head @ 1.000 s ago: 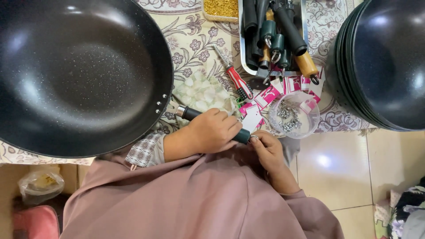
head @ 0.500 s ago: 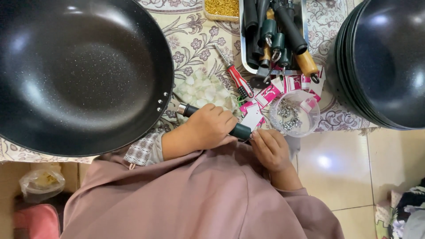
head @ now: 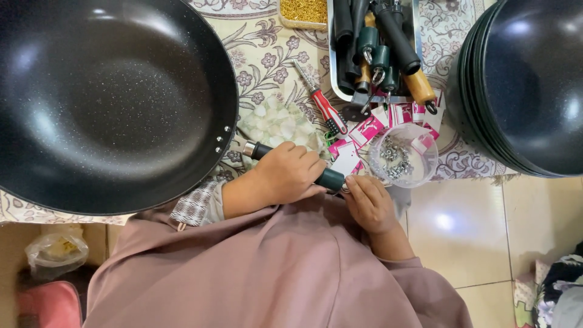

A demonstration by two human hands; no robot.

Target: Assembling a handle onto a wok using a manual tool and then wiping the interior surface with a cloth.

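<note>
I keep my left hand [head: 285, 175] wrapped firmly round the black pan handle [head: 291, 167] so it cannot roll, and work with light fingertips at its end cap, since the small part there is easy to drop. My right hand [head: 367, 203] pinches narrowly at that end, though I cannot tell what it holds. The handle lies across my lap, just beside the wok [head: 109, 103] and the clear bowl of screws [head: 404, 155].
</note>
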